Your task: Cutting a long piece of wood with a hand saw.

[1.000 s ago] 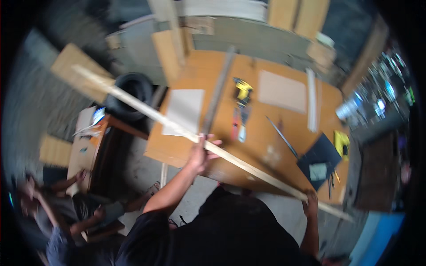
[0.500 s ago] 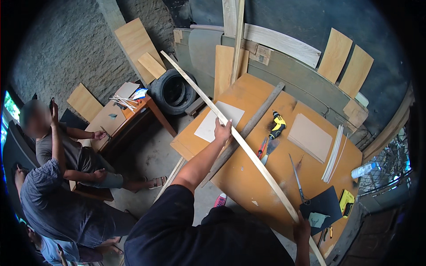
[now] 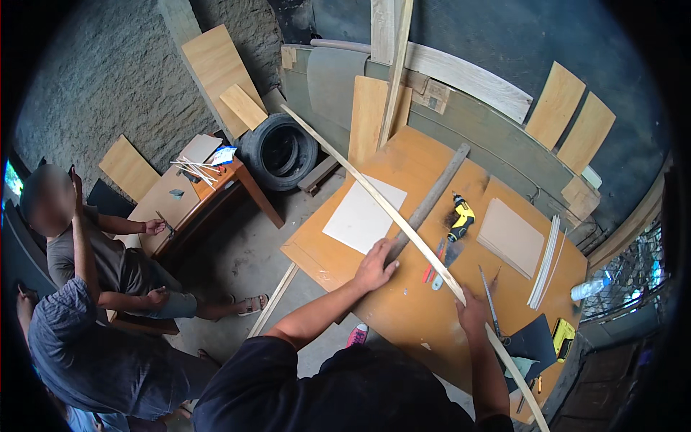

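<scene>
My right hand (image 3: pixel 471 309) grips a long pale wooden strip (image 3: pixel 389 210) that slants across the orange-brown table (image 3: pixel 317 259). My left hand (image 3: pixel 376 266) lies on a weathered grey wooden bar (image 3: pixel 439 186) just below the strip, fingers loosely curved and apart. Between the bar and some stacked tan boards (image 3: pixel 507 237) are a yellow-black power drill (image 3: pixel 461 218) and red-handled hand tools (image 3: pixel 432 270). A white sheet (image 3: pixel 360 219) lies under the strip. By my right hand are a long thin metal tool (image 3: pixel 488 295), a dark sheet (image 3: pixel 529 338) and a yellow-black tool (image 3: pixel 563 337).
Two co-workers (image 3: pixel 101 353) are at the left by a side table (image 3: pixel 162 219). A tyre (image 3: pixel 259 155), plywood panels (image 3: pixel 554 108) and planks (image 3: pixel 468 79) stand along the wall. A loose strip (image 3: pixel 273 295) leans below the table's left corner; a bottle (image 3: pixel 584 289) is at the right.
My left hand has left the pale strip and moved down onto the grey bar. My right hand, still gripping the strip, has moved up and left along with it.
</scene>
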Motion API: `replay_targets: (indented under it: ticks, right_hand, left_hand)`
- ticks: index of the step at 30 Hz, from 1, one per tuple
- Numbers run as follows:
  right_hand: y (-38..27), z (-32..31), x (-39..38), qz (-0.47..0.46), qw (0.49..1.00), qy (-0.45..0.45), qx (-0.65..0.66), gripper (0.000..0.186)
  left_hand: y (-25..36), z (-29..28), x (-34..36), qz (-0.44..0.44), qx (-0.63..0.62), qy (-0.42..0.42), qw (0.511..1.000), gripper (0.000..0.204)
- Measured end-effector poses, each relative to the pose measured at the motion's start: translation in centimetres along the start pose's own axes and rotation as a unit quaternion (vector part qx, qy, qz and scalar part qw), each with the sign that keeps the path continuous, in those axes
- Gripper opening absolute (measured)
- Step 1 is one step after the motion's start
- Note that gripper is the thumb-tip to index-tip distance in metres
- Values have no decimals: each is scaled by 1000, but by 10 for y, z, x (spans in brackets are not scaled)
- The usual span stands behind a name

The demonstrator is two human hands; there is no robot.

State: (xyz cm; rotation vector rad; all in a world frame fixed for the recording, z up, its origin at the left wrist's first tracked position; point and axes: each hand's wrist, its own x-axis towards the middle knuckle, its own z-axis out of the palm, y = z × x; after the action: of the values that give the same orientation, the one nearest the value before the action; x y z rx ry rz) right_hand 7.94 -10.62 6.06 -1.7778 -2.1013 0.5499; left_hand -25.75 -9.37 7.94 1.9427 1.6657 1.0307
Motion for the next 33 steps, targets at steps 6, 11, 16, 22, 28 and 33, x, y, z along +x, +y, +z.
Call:
replay_targets:
  ticks: [6, 11, 16, 22, 28, 33]
  right_hand:
    - [-69, 37, 56, -4, 1000, -20, -2, 52]
    - [-81, 84, 100, -4, 1000, -1, -24, 54]
    - [-83, 120, 114, 33, 998, -24, -42, 57]
    - [-106, 132, 119, 55, 995, -28, -82, 60]
    - [-115, 125, 98, -42, 989, 144, -9, 58]
    - [-88, 88, 19, 14, 983, 179, -36, 58]
  left_hand:
    - [-28, -11, 4, 24, 53, -41, 997, 64]
    - [-54, 0, 31, 72, 97, -90, 989, 60]
    - [-71, 17, 60, 126, 216, -131, 959, 54]
    - [-105, 23, 77, 101, 297, -177, 933, 51]
    - [-128, 28, 85, 197, 325, -97, 920, 38]
    - [-93, 5, 96, 136, 316, -200, 918, 47]
